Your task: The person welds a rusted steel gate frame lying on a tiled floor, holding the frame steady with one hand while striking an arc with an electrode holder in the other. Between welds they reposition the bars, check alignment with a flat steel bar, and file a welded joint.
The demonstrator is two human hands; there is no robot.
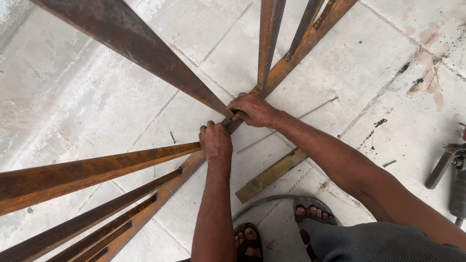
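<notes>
On the pale concrete floor (97, 97) lies a rusty metal frame (160, 194) with bars (97, 167) sticking up toward the camera. The left hand (216, 142) has its fingers curled tight around the frame's long bottom rail. The right hand (252, 109) grips the rail just beside it, where one upright bar (145, 56) meets it. Near the feet in sandals (310, 216) lie a flat yellowish metal strip (272, 174), a thin rod (291, 123) and a dark cable (262, 201). A power tool (454, 177) sits at the right edge.
</notes>
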